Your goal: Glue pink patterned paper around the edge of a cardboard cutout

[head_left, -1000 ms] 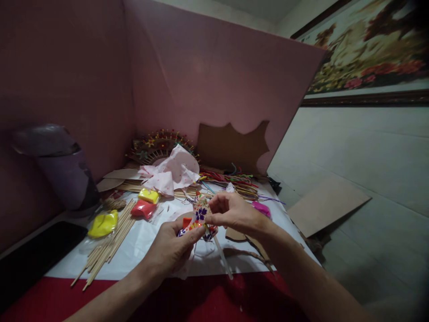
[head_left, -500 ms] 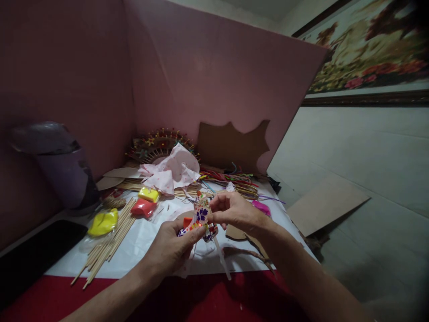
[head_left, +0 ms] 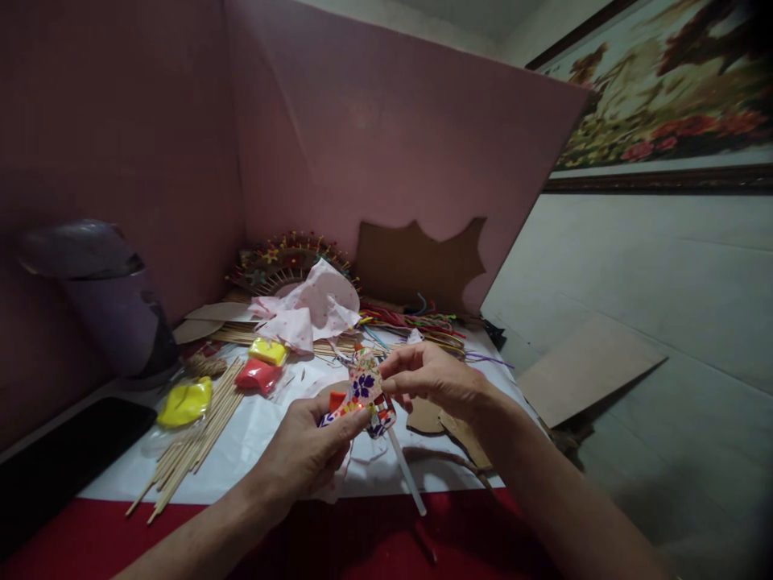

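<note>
My left hand (head_left: pixel 320 439) pinches a small flower-patterned piece (head_left: pixel 365 387) with purple, red and orange parts, thumb on its front. My right hand (head_left: pixel 426 374) has its thumb and fingers closed on the right edge of the same piece. A translucent white stick (head_left: pixel 409 475) slants down from under the piece toward the red cloth; what holds its upper end is hidden. Something orange (head_left: pixel 336 399) shows between the left thumb and fingers.
Wooden sticks (head_left: pixel 199 439) and yellow (head_left: pixel 186 401) and red (head_left: pixel 258 375) packets lie left. Behind are pink patterned cloth (head_left: pixel 311 310), coloured cords (head_left: pixel 416 321) and a cardboard cutout (head_left: pixel 416 262). A purple container (head_left: pixel 121 322) and black slab (head_left: pixel 72 451) stand far left.
The patterned piece has turned slightly, and the white stick's lower end has swung a little right and down. My right hand has shifted slightly and now covers the magenta packet.
</note>
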`<state>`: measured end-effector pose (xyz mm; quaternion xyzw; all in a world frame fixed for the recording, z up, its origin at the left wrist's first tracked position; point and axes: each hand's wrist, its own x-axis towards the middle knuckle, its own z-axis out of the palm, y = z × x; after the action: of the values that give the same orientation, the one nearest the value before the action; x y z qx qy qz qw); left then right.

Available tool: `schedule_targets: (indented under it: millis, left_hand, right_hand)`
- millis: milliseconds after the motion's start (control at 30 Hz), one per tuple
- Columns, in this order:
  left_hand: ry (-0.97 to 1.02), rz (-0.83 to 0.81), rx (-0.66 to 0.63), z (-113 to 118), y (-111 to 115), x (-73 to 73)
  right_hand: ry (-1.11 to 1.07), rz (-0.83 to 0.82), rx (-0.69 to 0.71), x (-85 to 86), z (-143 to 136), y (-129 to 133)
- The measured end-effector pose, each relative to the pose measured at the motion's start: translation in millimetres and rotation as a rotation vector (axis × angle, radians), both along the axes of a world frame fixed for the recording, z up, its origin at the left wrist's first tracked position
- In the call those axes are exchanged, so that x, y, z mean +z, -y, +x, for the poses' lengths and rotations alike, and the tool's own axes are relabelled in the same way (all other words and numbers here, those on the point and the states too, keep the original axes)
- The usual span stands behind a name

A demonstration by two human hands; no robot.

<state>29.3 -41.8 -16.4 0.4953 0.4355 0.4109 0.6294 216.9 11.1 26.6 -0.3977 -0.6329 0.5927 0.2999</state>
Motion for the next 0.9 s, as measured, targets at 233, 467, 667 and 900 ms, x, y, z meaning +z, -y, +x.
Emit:
schedule_targets:
  millis: [233, 467, 667, 900]
  left_hand:
    - [0.018, 0.043, 0.034, 3, -2, -3.6]
    - [-0.039, 0.007, -0.011, 0, -1, -2.2]
    - [-0.049, -0.005, 0.005, 1, 1, -1.0]
    - [-0.063, 0.011, 0.036, 1, -2, -7.4]
  right_hand:
    - [0.018, 0.04, -0.055, -0.2, -10, 5]
    - [0.074, 0.086, -0.049, 2.5, -11, 9]
    - [0.031, 0.046, 0.022, 5.1, -4, 4]
    - [0.071, 0.104, -0.092, 2.2, -17, 12]
